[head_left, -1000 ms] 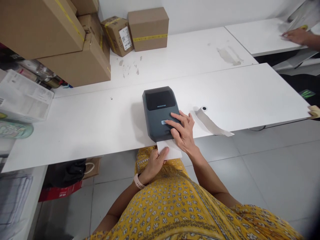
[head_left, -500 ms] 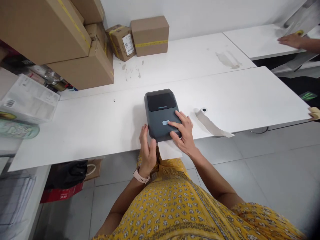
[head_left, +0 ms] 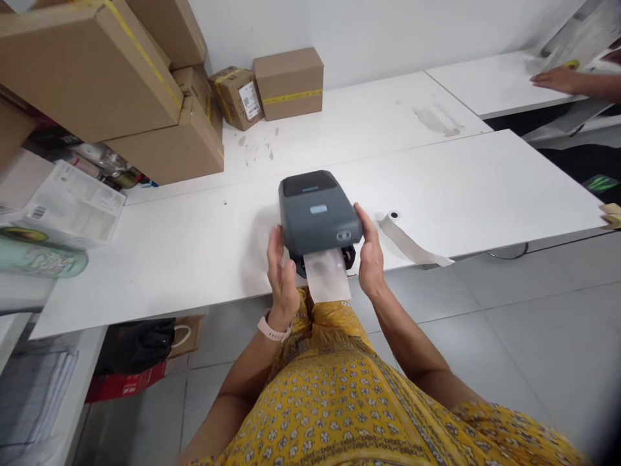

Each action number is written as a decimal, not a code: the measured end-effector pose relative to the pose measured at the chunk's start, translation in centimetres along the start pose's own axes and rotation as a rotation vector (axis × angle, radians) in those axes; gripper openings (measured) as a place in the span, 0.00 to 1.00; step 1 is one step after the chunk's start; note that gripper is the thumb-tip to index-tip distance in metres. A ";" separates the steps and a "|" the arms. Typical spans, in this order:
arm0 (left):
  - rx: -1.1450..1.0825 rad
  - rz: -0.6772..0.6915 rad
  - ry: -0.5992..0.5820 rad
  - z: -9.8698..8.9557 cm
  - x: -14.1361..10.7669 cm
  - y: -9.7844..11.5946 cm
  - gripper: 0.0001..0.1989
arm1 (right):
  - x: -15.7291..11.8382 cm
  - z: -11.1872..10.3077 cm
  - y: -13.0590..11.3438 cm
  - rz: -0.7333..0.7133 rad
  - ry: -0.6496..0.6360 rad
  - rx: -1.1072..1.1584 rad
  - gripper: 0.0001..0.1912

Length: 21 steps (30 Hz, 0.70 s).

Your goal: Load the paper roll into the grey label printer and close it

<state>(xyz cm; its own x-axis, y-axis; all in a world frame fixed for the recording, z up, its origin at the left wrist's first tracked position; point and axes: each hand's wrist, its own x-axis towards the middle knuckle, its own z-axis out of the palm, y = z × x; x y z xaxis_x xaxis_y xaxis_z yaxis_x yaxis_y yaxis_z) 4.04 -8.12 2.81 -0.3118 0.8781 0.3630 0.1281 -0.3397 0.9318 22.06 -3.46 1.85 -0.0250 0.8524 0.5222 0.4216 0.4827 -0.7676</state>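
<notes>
On the white table in front of me stands a dark grey label printer [head_left: 317, 226], its front raised to show a black inner part below. A white label strip [head_left: 328, 277] hangs out of the front over the table edge. At the printer's left side is my left hand [head_left: 283, 281], fingers stretched upward and thumb apart. My right hand [head_left: 371, 259] grips the right edge of the raised printer lid, with the fingertips up along its side. To the right, a small paper roll [head_left: 394, 217] lies with its loose tail unrolled towards the table edge.
Cardboard boxes [head_left: 288, 84] stand along the wall and are stacked at the back left. A white carton [head_left: 80, 204] and a green can [head_left: 43, 255] are at the left. A co-worker's hand [head_left: 555, 81] rests on the far right table. The table's front edge [head_left: 233, 299] is close.
The printer's front lid has swung up, and its black inside now shows. My right hand has moved from the button on top to the lid's right edge. My left hand stays at the left side.
</notes>
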 end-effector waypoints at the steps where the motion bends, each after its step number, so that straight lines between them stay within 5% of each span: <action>1: -0.031 0.043 0.018 0.0 1.5 0.1 0.32 | 1.5 0.2 -0.2 -0.037 0.007 -0.032 0.36; 5: -0.015 0.066 0.036 -0.3 7.7 -1.2 0.33 | 8.8 1.6 -0.6 -0.126 0.034 -0.133 0.38; 8: 0.088 -0.097 -0.001 -0.2 10.1 -3.8 0.35 | 13.7 3.0 -0.7 -0.168 0.032 -0.205 0.42; 11: 0.130 -0.276 -0.076 0.3 10.1 -6.0 0.37 | 17.3 4.2 -0.4 -0.209 -0.030 -0.313 0.44; 16: 0.118 -0.263 -0.129 0.9 8.4 -7.1 0.41 | 21.8 5.2 1.1 -0.171 -0.014 -0.333 0.47; 21: 0.062 -0.299 -0.060 1.1 8.3 -7.3 0.40 | 21.9 4.8 1.7 -0.207 0.003 -0.333 0.43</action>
<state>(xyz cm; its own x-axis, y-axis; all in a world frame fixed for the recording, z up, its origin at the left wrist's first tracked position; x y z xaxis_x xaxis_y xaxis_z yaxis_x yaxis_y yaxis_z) 1.54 1.97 -0.97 -0.2882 0.9550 0.0704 0.0968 -0.0441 0.9943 17.86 16.95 10.18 -0.1382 0.7428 0.6551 0.6792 0.5525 -0.4831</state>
